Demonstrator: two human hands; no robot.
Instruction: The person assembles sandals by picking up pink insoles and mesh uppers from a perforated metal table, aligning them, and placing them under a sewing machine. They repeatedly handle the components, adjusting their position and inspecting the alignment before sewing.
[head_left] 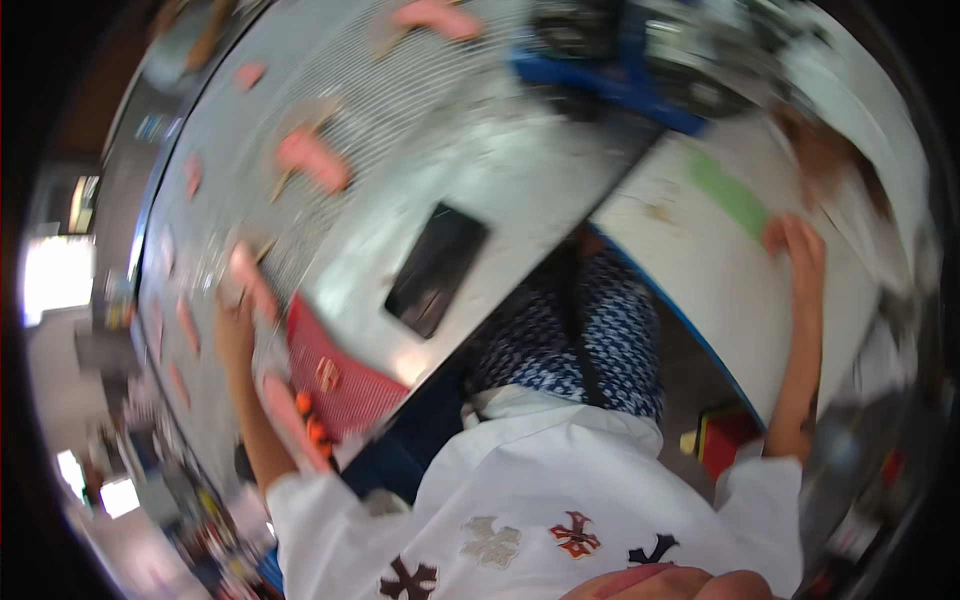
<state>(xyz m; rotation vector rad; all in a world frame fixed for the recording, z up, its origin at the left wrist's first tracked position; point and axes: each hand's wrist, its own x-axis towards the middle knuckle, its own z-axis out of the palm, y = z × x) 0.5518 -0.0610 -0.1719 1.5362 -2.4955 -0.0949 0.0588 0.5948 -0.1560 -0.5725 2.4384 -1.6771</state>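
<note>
My left hand (236, 325) reaches over the grey surface at the left, its fingertips beside a long pink piece (254, 282) with a tan strip near it. Blur hides how the fingers are set and whether they touch that piece. Over on the white tabletop (690, 235), my right hand (797, 245) rests with bent fingers slightly apart. Its fingertips are at the end of a pale green strip (735, 195), and I see nothing held in it. A black phone-like slab (437, 270) lies between the hands, on the grey table.
More pink pieces (312, 160) lie farther along the grey ribbed surface (370, 130). A red mesh piece (330, 370) and an orange-and-black tool (314, 430) are near my left forearm. Blue-framed machinery (610, 75) stands at the back. A dark gap separates the two tables.
</note>
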